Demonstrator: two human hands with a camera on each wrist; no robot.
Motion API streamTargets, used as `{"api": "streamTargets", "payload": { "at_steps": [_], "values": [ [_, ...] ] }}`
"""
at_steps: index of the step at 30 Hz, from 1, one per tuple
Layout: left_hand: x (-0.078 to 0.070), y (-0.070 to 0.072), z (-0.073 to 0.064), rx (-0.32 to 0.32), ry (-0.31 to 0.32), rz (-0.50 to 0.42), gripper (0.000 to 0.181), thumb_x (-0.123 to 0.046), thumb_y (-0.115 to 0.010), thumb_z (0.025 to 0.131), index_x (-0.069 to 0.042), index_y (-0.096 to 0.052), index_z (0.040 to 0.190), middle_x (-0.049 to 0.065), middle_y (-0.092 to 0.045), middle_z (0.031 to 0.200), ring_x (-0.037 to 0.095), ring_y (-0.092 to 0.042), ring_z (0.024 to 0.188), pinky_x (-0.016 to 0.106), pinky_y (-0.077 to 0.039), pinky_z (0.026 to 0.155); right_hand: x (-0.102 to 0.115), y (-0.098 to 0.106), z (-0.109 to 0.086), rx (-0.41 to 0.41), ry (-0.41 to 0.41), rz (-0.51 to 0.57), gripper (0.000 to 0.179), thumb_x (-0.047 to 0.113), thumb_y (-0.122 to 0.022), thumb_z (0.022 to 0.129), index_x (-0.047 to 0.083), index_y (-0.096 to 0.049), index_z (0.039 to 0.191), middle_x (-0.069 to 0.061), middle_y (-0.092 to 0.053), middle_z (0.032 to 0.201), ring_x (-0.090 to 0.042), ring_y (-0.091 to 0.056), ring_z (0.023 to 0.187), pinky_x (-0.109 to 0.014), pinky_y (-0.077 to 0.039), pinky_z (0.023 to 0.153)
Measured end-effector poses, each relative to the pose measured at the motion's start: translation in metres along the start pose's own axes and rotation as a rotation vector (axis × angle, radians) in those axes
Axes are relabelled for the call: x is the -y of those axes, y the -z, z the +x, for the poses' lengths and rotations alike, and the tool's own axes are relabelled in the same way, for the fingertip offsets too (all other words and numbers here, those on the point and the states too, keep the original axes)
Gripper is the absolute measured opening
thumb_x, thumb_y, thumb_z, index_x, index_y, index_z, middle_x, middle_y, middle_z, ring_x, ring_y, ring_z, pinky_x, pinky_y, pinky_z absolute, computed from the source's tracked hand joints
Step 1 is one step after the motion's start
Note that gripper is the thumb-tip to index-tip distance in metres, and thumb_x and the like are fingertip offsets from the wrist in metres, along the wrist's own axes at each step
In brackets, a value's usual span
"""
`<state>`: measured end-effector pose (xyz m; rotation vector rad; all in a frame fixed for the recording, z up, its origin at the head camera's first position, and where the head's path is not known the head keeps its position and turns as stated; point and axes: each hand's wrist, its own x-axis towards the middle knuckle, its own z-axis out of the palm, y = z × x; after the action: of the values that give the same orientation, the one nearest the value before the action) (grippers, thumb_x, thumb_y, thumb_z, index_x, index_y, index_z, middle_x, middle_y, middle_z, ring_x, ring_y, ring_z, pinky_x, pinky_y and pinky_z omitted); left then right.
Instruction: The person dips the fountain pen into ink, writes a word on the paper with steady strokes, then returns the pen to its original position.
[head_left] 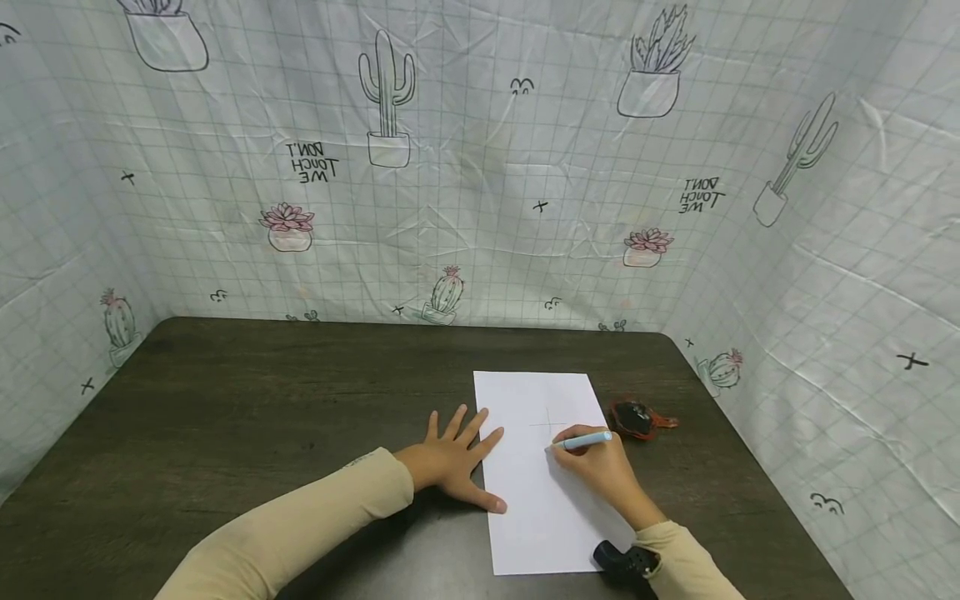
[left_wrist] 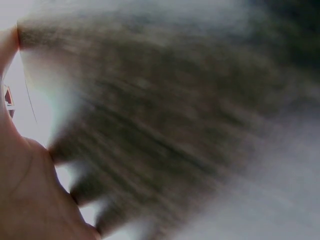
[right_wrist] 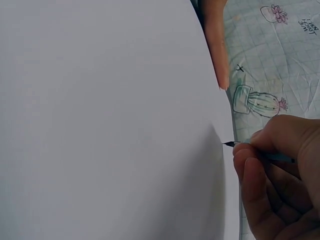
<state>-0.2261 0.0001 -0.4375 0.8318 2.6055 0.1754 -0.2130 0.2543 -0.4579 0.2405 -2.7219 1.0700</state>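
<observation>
Head view: across the dark surface (head_left: 247,408) I see a white sheet (head_left: 528,492) lying, the left hand (head_left: 450,460) resting over its left edge with fingers spread apart. The right hand (head_left: 603,473) has its fingers pinched on a light-blue pen (head_left: 591,439), tip touching the sheet just below a faint cross (head_left: 547,424).

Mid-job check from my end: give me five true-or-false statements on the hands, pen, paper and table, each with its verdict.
1. The right hand holds a pen. True.
2. The left hand is clenched into a fist. False: its fingers are spread at the left edge of the paper.
3. Thin crossed lines are on the paper. True.
4. The pen is raised high above the paper. False: its tip is down at the paper.
5. An orange and black object lies on the table. True.
</observation>
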Motion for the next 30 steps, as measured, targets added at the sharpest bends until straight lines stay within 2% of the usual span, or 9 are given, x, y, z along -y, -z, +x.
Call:
{"api": "streamTargets", "payload": {
  "at_steps": [7,14,21,30],
  "values": [
    [0.0,0.001,0.0,0.002,0.002,0.003,0.105,-0.082,-0.053,0.073,-0.034,-0.01,0.155,0.0,0.006,0.162,0.031,0.009,0.147,0.064,0.004,0.111,0.004,-0.001,-0.002,0.005,0.026,0.047,0.009,0.005,-0.076,0.077,0.013,-0.073,0.079,0.006,-0.066,0.067,-0.005,-0.052,0.058,-0.022,-0.045,0.053],
    [0.001,0.001,0.0,0.001,-0.011,-0.003,0.105,-0.082,-0.054,0.073,-0.034,-0.009,0.155,0.0,0.007,0.162,0.031,0.009,0.147,0.065,0.004,0.111,-0.003,0.007,0.005,-0.055,-0.028,0.078,0.006,0.008,-0.076,0.079,0.01,-0.072,0.085,0.003,-0.065,0.063,-0.007,-0.05,0.053,-0.022,-0.042,0.049],
    [0.002,0.001,0.0,0.001,-0.02,-0.005,0.105,-0.082,-0.053,0.073,-0.034,-0.008,0.155,0.0,0.007,0.162,0.032,0.01,0.147,0.065,0.004,0.11,-0.012,0.012,0.011,-0.024,-0.07,0.095,0.009,0.01,-0.075,0.082,0.007,-0.074,0.091,-0.001,-0.069,0.067,-0.007,-0.059,0.058,-0.022,-0.046,0.053],
    [0.003,-0.001,0.001,0.003,-0.019,-0.008,0.106,-0.082,-0.053,0.072,-0.034,-0.008,0.155,0.0,0.008,0.162,0.031,0.011,0.147,0.065,0.005,0.11,-0.019,0.013,0.013,0.001,-0.115,0.15,0.013,0.009,-0.076,0.081,0.004,-0.074,0.093,-0.005,-0.07,0.073,-0.006,-0.06,0.06,-0.022,-0.048,0.054]
  ]
}}
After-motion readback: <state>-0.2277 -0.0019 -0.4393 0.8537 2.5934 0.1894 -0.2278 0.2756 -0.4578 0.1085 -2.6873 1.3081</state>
